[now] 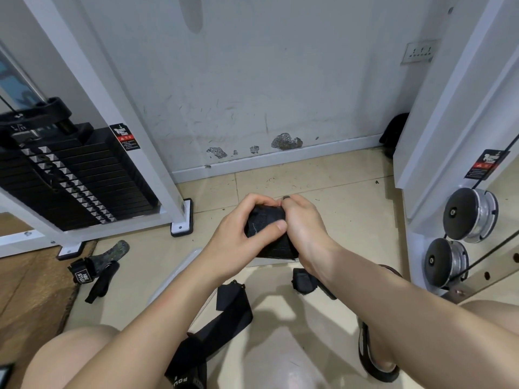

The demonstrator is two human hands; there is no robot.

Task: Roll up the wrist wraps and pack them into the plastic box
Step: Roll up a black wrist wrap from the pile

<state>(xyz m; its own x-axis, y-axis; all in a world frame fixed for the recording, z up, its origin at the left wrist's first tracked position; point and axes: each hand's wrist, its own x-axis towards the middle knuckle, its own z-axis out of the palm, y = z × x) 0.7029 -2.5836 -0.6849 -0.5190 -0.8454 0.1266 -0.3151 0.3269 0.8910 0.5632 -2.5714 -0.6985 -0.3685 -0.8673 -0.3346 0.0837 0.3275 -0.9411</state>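
A black wrist wrap (264,223), partly rolled into a thick bundle, sits between both hands above the floor. My left hand (241,234) grips the roll from the left, thumb pressed on its front. From the right, my right hand (303,223) curls its fingers over the top of the roll. The wrap's loose tail hangs down below the hands. A clear plastic box (179,276) lies on the floor beneath my arms, mostly hidden. Inside or on it I see a small black roll (303,280). Another unrolled black wrap (224,318) trails toward my knees.
A black weight stack (70,175) in a white frame stands at left. A camouflage strap (98,262) lies on the floor by its foot. Cable pulleys (469,214) on a white post stand at right. A black sandal (376,357) is on my right foot.
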